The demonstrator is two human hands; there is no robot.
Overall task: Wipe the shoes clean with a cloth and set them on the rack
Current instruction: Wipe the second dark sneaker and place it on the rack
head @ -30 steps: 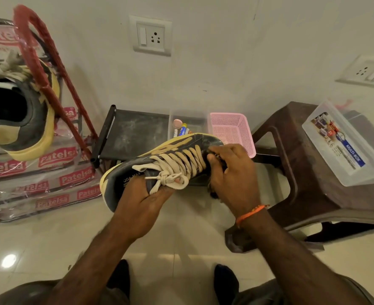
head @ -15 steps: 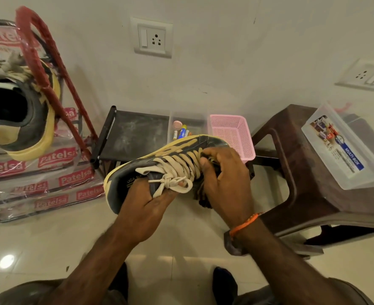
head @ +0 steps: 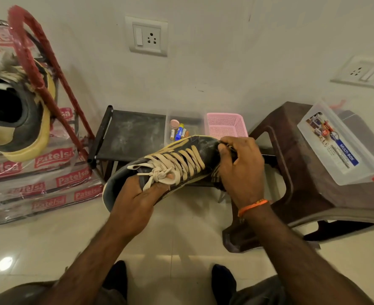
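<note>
- Now we hold the shoe (head: pixel 173 170) up in the air, over the floor and in front of the low black stand (head: pixel 129 137), with its toe pointing up and to the right.
- Our left hand (head: pixel 137 201) grips it at the heel end, fingers curled round the collar beside the lace knot.
- Our right hand (head: pixel 238 170) is curled over the toe, fingers bunched together and pressing on something dark there; we judge it to be the cloth, though we cannot make it out for sure.
- We judge the shoe light enough for one hand, soft in the upper and stiffer along the sole, so the heel and the sole edge are the firm places to hold; the loose laces (head: pixel 177 164) could snag.
- Its mate, the second shoe (head: pixel 17 119), already hangs on the red rack (head: pixel 49 89) at the left.
- On the stand, a clear tub (head: pixel 181 119) holds a few batteries (head: pixel 178 134) and a round pink thing; the pink basket (head: pixel 225 126) beside it shows nothing inside from here.
- A lidded clear box (head: pixel 344 146) rests tilted on the brown stool (head: pixel 291 155); we cannot see its contents.
</note>
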